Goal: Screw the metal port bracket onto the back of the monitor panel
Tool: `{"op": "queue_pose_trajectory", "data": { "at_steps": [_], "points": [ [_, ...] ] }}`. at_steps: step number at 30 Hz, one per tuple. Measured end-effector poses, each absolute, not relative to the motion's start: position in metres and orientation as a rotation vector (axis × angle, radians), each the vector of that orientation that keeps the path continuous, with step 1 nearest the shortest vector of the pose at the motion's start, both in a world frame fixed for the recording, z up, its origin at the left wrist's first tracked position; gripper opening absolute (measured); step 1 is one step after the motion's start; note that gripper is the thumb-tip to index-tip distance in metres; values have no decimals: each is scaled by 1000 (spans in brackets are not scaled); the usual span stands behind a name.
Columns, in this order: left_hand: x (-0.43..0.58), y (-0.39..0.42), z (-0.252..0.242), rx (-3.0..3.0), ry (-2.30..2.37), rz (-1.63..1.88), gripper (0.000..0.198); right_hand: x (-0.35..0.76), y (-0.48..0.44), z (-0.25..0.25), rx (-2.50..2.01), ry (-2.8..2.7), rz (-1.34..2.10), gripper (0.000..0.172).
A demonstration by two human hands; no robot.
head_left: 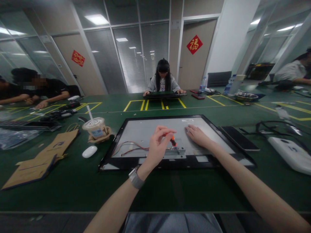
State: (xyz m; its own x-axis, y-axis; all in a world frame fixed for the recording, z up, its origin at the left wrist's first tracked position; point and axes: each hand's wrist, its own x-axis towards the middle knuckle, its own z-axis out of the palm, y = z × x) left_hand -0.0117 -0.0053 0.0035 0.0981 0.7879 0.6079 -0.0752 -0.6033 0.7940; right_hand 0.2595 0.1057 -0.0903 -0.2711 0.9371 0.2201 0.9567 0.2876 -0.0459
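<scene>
A monitor panel [136, 129] with a black frame and grey metal back lies flat on the green table before me. My left hand [159, 142], with a watch on its wrist, is closed around the top of an orange and black screwdriver [173, 141]. The screwdriver stands nearly upright over a metal bracket [178, 153] near the panel's front edge; its tip is too small to make out. Thin cables [130, 149] run left from the bracket across the panel. My right hand [198, 136] lies flat on the panel, fingers stretched out, holding nothing.
Left of the panel are a drink cup [96, 128] with a straw, a white mouse [89, 151] and a paper bag [46, 158]. To the right lie a black phone [239, 137], a white device [290, 153] and black cables [272, 126]. Across the table a person holds a dark panel [165, 95].
</scene>
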Motion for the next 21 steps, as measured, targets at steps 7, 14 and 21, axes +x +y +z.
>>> {"op": "queue_pose_trajectory", "data": {
  "at_steps": [7,14,21],
  "points": [
    [-14,-2,2,1613,681,1521,29,260,104,-88,-1758,-2368,-133,49],
    [-14,-4,4,1677,729,1553,22,261,107,-93,-1745,-2340,-181,46],
    [-14,-4,3,1630,720,1524,28,260,105,-90,-1753,-2360,-136,49]
  ]
}}
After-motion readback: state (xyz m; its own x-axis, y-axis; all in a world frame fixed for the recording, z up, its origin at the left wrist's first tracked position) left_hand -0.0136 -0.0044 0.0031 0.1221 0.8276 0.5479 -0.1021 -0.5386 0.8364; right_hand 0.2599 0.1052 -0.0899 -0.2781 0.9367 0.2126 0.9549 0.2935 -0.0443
